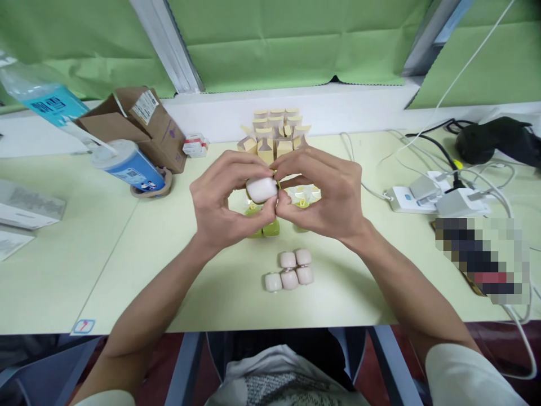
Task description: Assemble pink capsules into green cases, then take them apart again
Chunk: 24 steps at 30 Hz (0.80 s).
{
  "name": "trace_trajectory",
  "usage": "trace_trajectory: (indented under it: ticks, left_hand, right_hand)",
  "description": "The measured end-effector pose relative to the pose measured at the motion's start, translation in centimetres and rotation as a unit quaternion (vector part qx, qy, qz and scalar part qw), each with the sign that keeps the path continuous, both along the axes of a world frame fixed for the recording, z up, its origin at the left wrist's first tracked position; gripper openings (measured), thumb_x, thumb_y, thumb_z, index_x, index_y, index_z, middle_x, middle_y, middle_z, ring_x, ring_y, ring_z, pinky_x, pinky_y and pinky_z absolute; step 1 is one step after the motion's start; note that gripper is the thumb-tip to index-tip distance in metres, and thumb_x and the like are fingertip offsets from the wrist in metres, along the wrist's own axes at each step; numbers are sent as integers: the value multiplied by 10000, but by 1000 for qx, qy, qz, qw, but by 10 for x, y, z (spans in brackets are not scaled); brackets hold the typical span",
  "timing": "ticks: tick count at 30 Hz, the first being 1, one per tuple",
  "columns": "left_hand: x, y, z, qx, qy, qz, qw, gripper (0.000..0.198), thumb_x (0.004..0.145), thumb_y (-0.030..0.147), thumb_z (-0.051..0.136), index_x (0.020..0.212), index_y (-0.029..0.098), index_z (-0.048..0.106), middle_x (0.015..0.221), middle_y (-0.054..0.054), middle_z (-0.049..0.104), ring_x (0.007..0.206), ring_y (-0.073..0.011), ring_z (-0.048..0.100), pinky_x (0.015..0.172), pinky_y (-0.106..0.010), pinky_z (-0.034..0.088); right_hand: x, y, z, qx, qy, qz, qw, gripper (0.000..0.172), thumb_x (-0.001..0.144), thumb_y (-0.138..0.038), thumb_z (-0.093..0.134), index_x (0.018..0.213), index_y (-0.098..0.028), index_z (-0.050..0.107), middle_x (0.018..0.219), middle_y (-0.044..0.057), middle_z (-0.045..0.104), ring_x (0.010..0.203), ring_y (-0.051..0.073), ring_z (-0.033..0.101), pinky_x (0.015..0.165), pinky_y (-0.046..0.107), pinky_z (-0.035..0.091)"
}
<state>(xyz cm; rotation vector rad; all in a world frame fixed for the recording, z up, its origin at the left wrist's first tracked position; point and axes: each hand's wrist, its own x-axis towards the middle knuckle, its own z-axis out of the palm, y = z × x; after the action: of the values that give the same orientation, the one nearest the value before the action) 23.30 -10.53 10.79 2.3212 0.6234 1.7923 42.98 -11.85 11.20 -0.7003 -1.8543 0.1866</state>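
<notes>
My left hand [224, 197] and my right hand [325, 194] meet above the middle of the pale green table [84, 270]. Both pinch one small white rounded case [261, 189] between fingers and thumbs. A thin yellow-green edge shows at the case's right side. Under my hands lie green cases [270, 229] and white-and-yellow pieces [305, 195]. Nearer to me sit several small pinkish-white cases [291, 270] in a cluster. Behind my hands stands a group of small tan cardboard boxes [274, 135], flaps open.
At the left are an open brown carton [139, 121], a tipped blue-labelled bottle [127, 163], a second bottle [46, 101] and paper sheets [25, 208]. A small red-and-white box [195, 145] sits by the wall. White chargers and cables [439, 197] and a black device [490, 138] lie at the right.
</notes>
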Motion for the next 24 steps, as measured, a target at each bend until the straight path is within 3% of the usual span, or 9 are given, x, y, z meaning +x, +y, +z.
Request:
trace_trajectory:
  ticks: [8, 18, 24]
  left_hand:
    - [-6, 3, 0, -140, -28, -13, 990, 282, 741, 370, 972, 977, 331, 823, 1065, -34, 775, 1062, -298, 732, 841, -491, 672]
    - [-8, 14, 0, -33, 28, -42, 998, 386, 728, 272, 962, 1086, 358, 848, 1032, -15, 761, 920, -237, 714, 756, -400, 639]
    - [-5, 8, -2, -123, -6, -15, 992, 342, 742, 331, 979, 1059, 325, 849, 1112, -45, 773, 1043, -270, 734, 790, -398, 672]
  right_hand:
    - [2, -3, 3, -8, 17, 8, 1000, 273, 791, -160, 678, 1020, -275, 771, 981, 28, 779, 1013, 261, 772, 809, 444, 747]
    - [2, -2, 4, -7, 33, -15, 999, 241, 793, -125, 692, 977, -250, 786, 881, -1, 813, 785, 213, 803, 732, 384, 752]
    - [6, -1, 6, -31, 32, 0, 999, 202, 876, -194, 715, 1048, -248, 806, 958, 16, 829, 865, 218, 809, 797, 399, 753]
